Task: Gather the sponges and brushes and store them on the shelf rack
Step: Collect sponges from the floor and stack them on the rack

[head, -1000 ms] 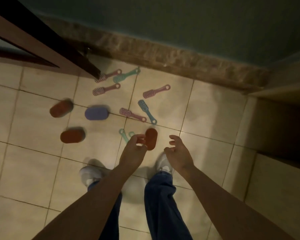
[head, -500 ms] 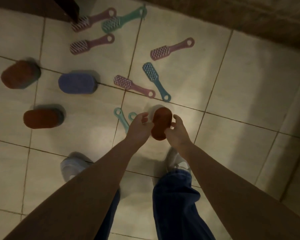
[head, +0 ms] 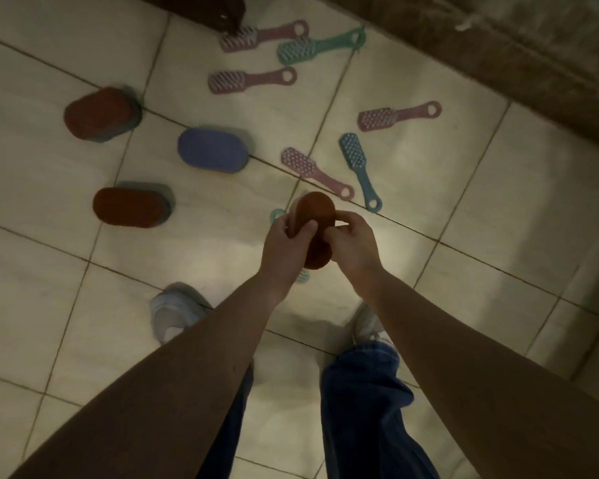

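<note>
Fingers (head: 287, 223) of the left hand (head: 284, 243) curl round the left side of a brown sponge (head: 317, 210), thumb pressed on its top face; the right hand (head: 355, 243) pinches the right side of the same sponge with bent fingers. The sponge is held between both hands, clear of the tiled floor (head: 498, 243), just beyond two white shoes (head: 173, 312). A teal brush (head: 303, 276) lies on the floor directly below the hands and is mostly hidden by them; only its ends show. To the left, well apart from the hands, a red sponge (head: 130, 206) lies flat. Beyond the held sponge, a pink brush (head: 312, 171) and a blue brush (head: 357, 164) lie side by side, handle loops pointing toward the person. A purple sponge (head: 213, 150) lies left of these, and a second red sponge (head: 99, 114) lies farther left again. A pink brush (head: 395, 115) lies toward the right, near the stone skirting (head: 498, 46). Toward the far edge of the floor lie another pink brush (head: 249, 79), a teal-green brush (head: 315, 48) and one more pink brush (head: 260, 36), whose head sits just beside a dark wooden panel (head: 201, 8).
</note>
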{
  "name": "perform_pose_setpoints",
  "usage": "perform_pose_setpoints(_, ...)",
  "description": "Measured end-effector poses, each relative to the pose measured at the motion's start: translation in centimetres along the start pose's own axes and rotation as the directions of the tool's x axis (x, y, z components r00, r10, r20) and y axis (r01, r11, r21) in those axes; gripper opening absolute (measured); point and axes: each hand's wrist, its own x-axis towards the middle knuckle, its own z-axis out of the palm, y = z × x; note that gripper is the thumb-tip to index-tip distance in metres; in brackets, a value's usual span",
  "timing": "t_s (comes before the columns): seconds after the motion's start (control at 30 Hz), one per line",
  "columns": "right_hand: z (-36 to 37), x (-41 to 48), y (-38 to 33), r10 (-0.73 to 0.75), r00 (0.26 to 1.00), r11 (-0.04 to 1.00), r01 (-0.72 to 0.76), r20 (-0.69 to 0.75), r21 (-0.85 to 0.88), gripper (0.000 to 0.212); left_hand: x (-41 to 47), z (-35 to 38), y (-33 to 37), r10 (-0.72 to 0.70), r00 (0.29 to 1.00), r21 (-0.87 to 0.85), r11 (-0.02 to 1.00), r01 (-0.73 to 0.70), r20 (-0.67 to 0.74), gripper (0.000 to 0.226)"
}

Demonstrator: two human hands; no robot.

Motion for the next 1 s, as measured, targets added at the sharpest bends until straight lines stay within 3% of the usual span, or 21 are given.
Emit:
perform_pose_setpoints(0.13, 4.6, 0.0, -3.3, -0.054, 0.998, 0.997, 0.055, 0.031, -0.054, 0.034, 0.9, -4.8, 0.8, -0.078, 0.990, -0.197, 0.979, 0.054, -0.116, 0.046)
perform_pose_setpoints(0.3, 10.6, 1.4, -6.3, -0.259, 0.962, 0.936, 0.273, 0.087, -0.222, 0.027, 2.9, -10.5, 0.5, -0.104, 0.960, -0.301, 0.953, 0.021, -0.262, 0.026)
perform_pose_setpoints(0.47, 14.8, 4.3, -8.8, -0.448, 0.883, 0.780, 0.464, 0.143, -0.420, 0.032, 5.1, -14.6, -0.6, -0.088, 0.935, -0.364, 0.930, -0.046, -0.344, 0.036)
perform_pose_setpoints(0.63, 17.0, 7.1, -10.5, -0.589, 0.773, 0.523, 0.587, 0.237, -0.617, 0.031, 7.2, -16.7, -1.5, -0.098, 0.928, -0.391, 0.919, -0.054, -0.359, 0.035)
perform_pose_setpoints(0.77, 18.0, 9.5, -9.8, -0.493, 0.815, 0.354, 0.509, 0.306, -0.785, 0.068, 8.4, -17.1, -2.0, -0.063, 0.932, -0.370, 0.926, -0.079, -0.357, 0.033)
perform_pose_setpoints(0.83, 18.1, 9.6, -8.9, -0.507, 0.801, 0.301, 0.510, 0.318, -0.806, 0.082, 8.5, -17.1, -2.0, -0.041, 0.933, -0.345, 0.934, -0.091, -0.357, 0.034)
perform_pose_setpoints(0.9, 17.8, 9.2, -8.1, -0.555, 0.780, 0.308, 0.516, 0.290, -0.799, 0.084, 8.3, -17.0, -2.0, -0.031, 0.928, -0.334, 0.937, -0.102, -0.372, 0.036)
perform_pose_setpoints(1.0, 16.8, 7.5, -7.8, -0.543, 0.806, 0.469, 0.526, 0.238, -0.710, 0.080, 7.0, -16.6, -1.9, -0.029, 0.920, -0.328, 0.938, -0.110, -0.391, 0.038)
